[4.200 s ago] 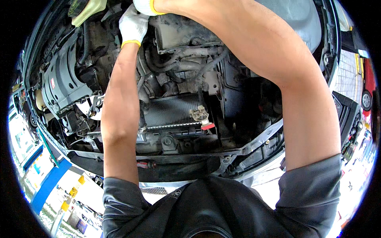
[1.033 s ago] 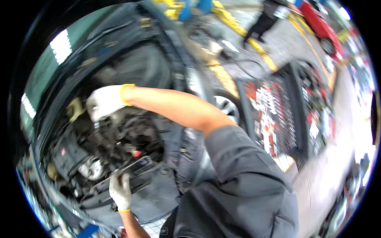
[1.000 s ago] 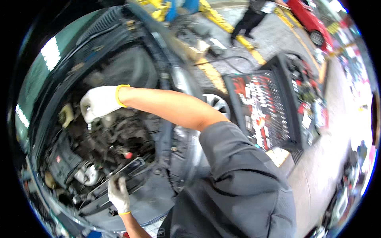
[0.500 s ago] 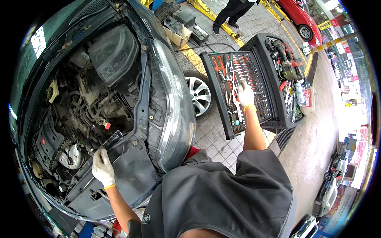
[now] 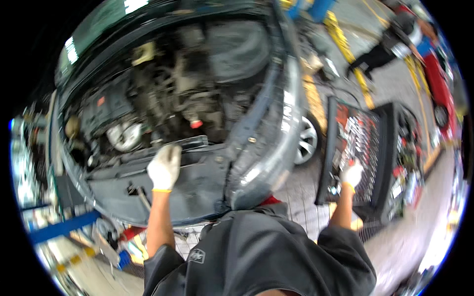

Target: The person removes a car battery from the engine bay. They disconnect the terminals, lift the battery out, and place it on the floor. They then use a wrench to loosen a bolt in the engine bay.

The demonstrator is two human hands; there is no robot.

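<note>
My left hand (image 5: 164,168), in a white glove with a yellow cuff, is over the front edge of the engine bay (image 5: 177,106). Its fingers are drawn together, and anything they hold is hidden. Beside the fingertips lies a dark, shiny long piece (image 5: 198,141). A red cap (image 5: 196,124) sits a little farther in. My gloved right hand (image 5: 351,173) is over the open tool case (image 5: 374,167), its fingers closed. Something red (image 5: 352,162) shows at those fingertips, too blurred to name. Rows of sockets and small tools (image 5: 363,133) fill the tray around it.
The car's front corner and wheel (image 5: 307,140) stand between the engine bay and the tool case. Loose tools (image 5: 407,158) lie in the case's right part. A person (image 5: 390,44) bends at the far right near a red car (image 5: 439,81). Yellow rails (image 5: 340,39) cross the floor.
My view has swung left, so the scene sits farther right and is blurred. My right hand has drawn nearer over the tray, and red now shows at its fingertips. The far person now bends.
</note>
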